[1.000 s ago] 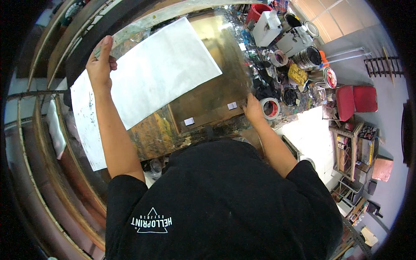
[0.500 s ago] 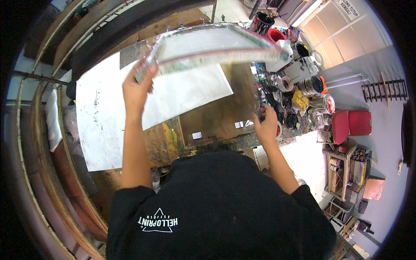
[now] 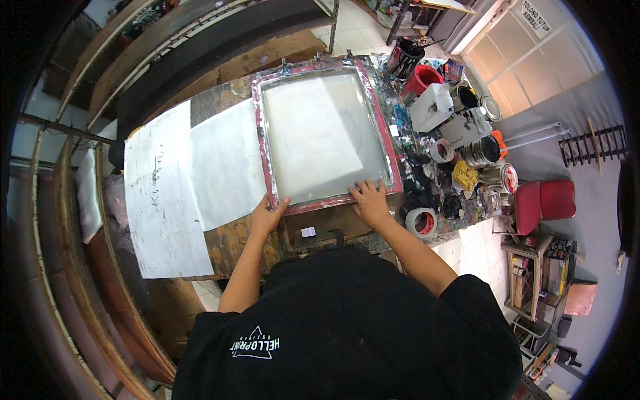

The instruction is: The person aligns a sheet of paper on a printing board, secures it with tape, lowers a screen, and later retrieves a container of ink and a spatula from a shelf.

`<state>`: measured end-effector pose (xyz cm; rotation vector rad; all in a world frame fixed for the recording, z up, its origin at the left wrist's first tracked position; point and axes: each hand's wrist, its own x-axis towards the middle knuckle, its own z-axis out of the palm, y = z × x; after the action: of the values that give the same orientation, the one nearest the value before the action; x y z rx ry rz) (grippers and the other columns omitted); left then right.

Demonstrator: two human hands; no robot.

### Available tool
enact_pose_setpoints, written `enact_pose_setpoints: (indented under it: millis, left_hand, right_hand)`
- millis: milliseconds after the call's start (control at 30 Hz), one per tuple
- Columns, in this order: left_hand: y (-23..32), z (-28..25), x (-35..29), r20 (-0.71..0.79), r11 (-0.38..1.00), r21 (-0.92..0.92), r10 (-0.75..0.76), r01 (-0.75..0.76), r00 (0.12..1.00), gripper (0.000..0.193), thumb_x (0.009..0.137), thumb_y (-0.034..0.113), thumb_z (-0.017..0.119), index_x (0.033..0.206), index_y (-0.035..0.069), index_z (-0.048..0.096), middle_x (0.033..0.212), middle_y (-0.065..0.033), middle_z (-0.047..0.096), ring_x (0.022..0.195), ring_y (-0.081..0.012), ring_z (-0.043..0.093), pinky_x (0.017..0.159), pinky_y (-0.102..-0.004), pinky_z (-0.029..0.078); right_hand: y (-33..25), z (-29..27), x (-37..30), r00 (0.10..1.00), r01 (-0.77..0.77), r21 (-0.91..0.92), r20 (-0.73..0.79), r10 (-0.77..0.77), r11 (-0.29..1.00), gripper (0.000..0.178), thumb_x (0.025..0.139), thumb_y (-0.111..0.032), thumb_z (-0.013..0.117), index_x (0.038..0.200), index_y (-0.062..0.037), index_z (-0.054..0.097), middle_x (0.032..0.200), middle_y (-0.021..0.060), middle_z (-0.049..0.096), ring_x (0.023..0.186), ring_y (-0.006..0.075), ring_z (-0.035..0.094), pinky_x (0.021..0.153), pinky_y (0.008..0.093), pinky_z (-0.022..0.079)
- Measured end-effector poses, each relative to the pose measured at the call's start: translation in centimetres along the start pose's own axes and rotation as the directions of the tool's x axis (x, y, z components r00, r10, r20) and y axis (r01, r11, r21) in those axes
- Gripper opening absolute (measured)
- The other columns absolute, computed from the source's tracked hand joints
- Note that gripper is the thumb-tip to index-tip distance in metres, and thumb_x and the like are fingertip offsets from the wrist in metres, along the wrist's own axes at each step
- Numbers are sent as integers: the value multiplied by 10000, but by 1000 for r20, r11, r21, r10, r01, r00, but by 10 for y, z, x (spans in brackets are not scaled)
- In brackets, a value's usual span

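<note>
A screen printing frame (image 3: 393, 167) with a worn red border and pale mesh lies lowered over the wooden table. My left hand (image 3: 268, 215) grips its near left corner, thumb on top. At the near edge, toward the right corner, my right hand (image 3: 370, 202) curls its fingers over the border onto the mesh. A white sheet (image 3: 223, 163) runs under the frame from the left; the frame covers part of it. Small metal clamps (image 3: 285, 68) stand at the frame's far edge. Close to my left hand, a small white slip (image 3: 308, 232) lies on the board.
Right of the frame are a tape roll (image 3: 421, 223), a yellow crumpled lump (image 3: 465, 175), a red bucket (image 3: 422, 80), a white container (image 3: 432, 107) and several cans. A dark-marked white sheet (image 3: 167, 193) hangs over the left edge. Racks (image 3: 100, 267) stand left; a red chair (image 3: 547, 200) right.
The frame, raised and tilted in my left hand before, has come down flat over the table. My right hand has moved left from the table's right side onto its near edge.
</note>
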<state>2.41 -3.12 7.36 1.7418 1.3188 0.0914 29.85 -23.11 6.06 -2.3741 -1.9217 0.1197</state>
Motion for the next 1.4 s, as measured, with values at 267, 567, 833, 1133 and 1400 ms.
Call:
enact_pose_setpoints:
  millis: [267,567,833,1133,1400]
  left_hand:
    - [-42,-22,62,-262,840,532,49,102,964,877,936,754,487,1594,183,389,1616,-244,319,1513,-431,257,1214,-554,226]
    - [-73,-16,64,-179,695,718,131,38,975,965,924,817,407,1671,256,164,1728,-196,10,1582,-437,-3,1224,-659,-30]
    - [-77,-18,49,-146,676,735,241,-58,959,910,918,761,501,1647,266,274,1705,-244,119,1550,-505,121,1186,-723,92]
    - [-60,-22,53,-149,687,726,197,-28,969,705,1031,617,414,1637,273,304,1709,-181,179,1559,-442,158,1217,-684,43]
    - [-61,-37,99,59,561,709,557,-428,828,620,1036,372,526,1601,173,364,1684,-178,254,1536,-467,208,1221,-660,145]
  right_hand:
    - [6,18,4,992,-13,-32,128,17,999,411,869,-232,741,1260,-179,628,1182,21,629,1166,235,561,1098,571,323]
    - [9,3,-3,1000,-1,32,30,0,999,356,892,-208,698,1244,-196,648,1118,22,643,1153,230,574,1082,577,332]
    - [3,-2,-1,1000,-8,6,14,8,1000,350,891,-201,684,1239,-179,655,1120,33,649,1120,236,586,1048,559,350]
    - [4,16,-1,999,-30,22,32,29,999,386,873,-208,705,1254,-170,653,1148,34,639,1121,249,581,1042,547,361]
    - [10,26,-4,998,-56,79,36,53,995,425,868,-202,714,1286,-167,643,1197,37,632,1163,246,556,1049,521,365]
